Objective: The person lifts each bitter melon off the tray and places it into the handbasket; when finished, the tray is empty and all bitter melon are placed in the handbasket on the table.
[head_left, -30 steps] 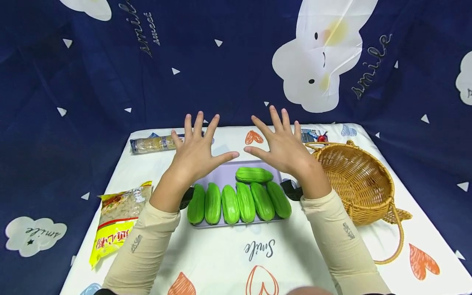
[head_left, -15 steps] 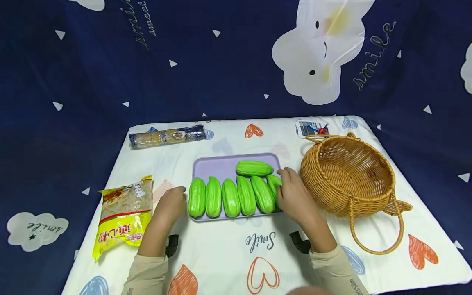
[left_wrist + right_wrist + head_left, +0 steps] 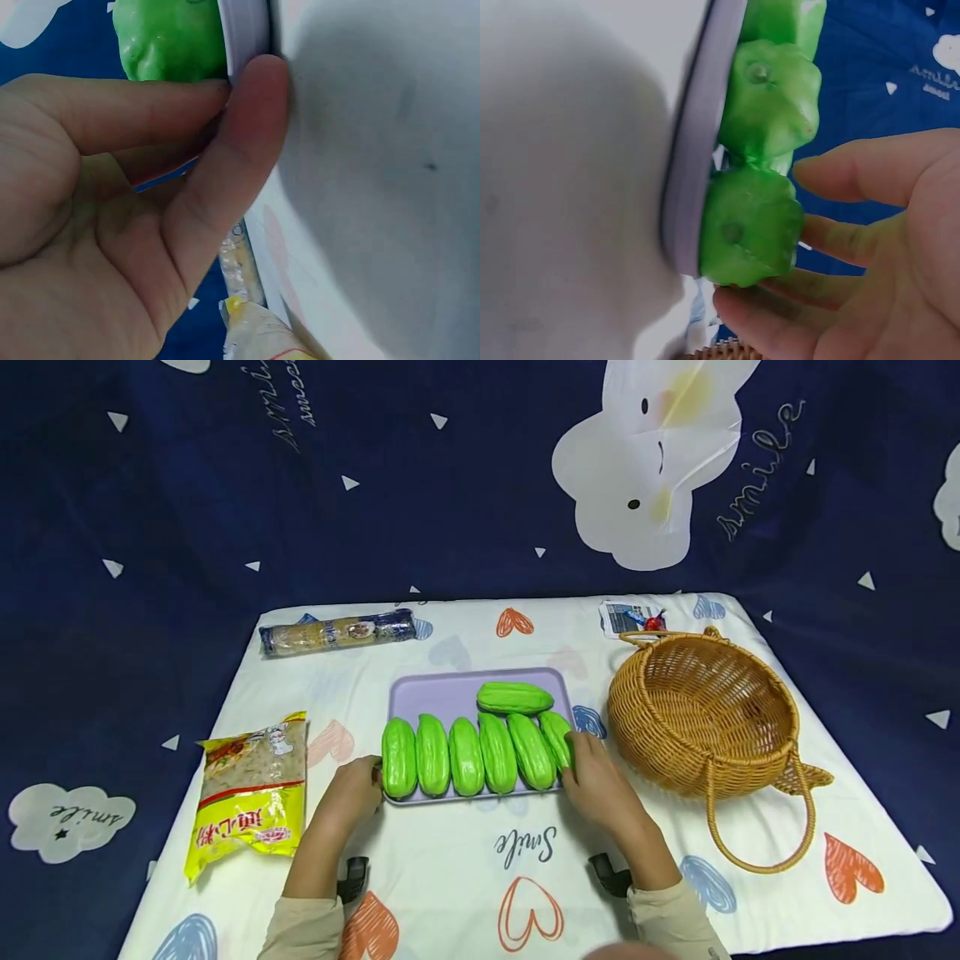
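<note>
Far left on the cloth-covered table [image 3: 450, 877]: yellow noodle packet [image 3: 251, 793], flat, well apart from the work. Behind it, near the back edge: long clear-wrapped pasta pack [image 3: 337, 633], lying crosswise. Left hand [image 3: 352, 793] at the left near corner of the lilac tray [image 3: 438, 693]; from the left wrist view, thumb [image 3: 232, 172] pressed to the tray rim and a finger laid against the end of the outermost green gourd [image 3: 172, 37], fingers curled about the corner, so a grip on the tray rim judged likely. Tray centred between both hands, long axis running left to right, directly ahead of the person; six gourds [image 3: 468, 756] in a row across the near edge, each lengthwise front to back, a seventh gourd [image 3: 516, 697] lying crosswise behind them. Right hand [image 3: 596, 781] at the right near corner; right wrist view shows fingers [image 3: 780, 330] cupped loosely beside the end gourd [image 3: 750, 236] and tray rim, contact with the gourd probable, a firm clasp not confirmed. Hands apart, one at each short end, equally near. Right of the tray: wicker basket [image 3: 705, 718], tipped on its side, mouth up and toward the viewer, handle trailing forward; near the right hand, not touching. Small printed packet [image 3: 630, 618] behind the basket.
</note>
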Tool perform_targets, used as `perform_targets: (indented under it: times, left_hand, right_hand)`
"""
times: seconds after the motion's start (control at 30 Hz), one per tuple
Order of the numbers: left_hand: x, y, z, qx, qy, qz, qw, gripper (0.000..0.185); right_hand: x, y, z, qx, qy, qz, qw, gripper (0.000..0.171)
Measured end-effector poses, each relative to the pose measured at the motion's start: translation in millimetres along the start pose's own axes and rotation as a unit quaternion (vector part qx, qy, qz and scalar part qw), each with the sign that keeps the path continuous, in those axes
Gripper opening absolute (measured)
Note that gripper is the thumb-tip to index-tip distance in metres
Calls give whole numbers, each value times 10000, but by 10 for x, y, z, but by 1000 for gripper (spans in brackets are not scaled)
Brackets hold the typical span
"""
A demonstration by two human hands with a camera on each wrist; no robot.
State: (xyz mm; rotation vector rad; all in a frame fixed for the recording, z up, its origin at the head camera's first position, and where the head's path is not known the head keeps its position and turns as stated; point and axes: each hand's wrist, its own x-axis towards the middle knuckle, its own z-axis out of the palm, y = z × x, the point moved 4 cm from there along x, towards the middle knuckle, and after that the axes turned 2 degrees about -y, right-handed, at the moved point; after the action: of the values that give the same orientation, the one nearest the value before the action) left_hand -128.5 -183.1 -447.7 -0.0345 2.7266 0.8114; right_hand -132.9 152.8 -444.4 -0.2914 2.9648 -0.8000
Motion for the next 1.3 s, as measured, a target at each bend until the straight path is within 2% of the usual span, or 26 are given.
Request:
perform_targets:
  times: [0.33, 0.53, 0.63, 0.7, 0.8, 0.9, 1.0, 1.1, 1.2, 1.3]
  left_hand:
    - [22, -113, 68, -693, -56, -345, 9970, 28]
    - [13, -142, 77, -929, -88, -326, 9951, 28]
    - [3, -128, 64, -899, -103, -321, 9954, 24]
    - [10, -122, 59, -885, -107, -329, 9955, 23]
    - [33, -121, 64, -872, -88, -348, 9955, 24]
    - [33, -119, 59, -891, -83, -374, 9953, 26]
    - [28, -115, 54, -916, -92, -378, 9950, 29]
    - [30, -114, 49, -895, -112, -358, 9953, 29]
    - [31, -109, 48, -874, -116, -362, 9954, 30]
    - [35, -115, 50, -876, -108, -375, 9954, 30]
  right_hand:
    - [-17, 55, 52, 225, 241, -131, 9994, 53]
    - [-70, 41, 35, 247, 327, -5, 9992, 56]
    - [-125, -55, -103, 350, 523, 9, 9980, 57]
    - [-159, -149, -254, 410, 763, -137, 9961, 56]
    - [-186, -259, -528, 393, 1325, -486, 9892, 54]
    - [-198, -269, -788, 389, 1939, -571, 9786, 53]
    - [-202, -182, -1010, 420, 2530, -322, 9660, 53]
    - [-202, -46, -1144, 422, 2895, 24, 9562, 53]
    - [-192, 86, -1205, 334, 3036, 321, 9517, 53]
    - [-188, 190, -1211, 236, 2984, 612, 9522, 54]
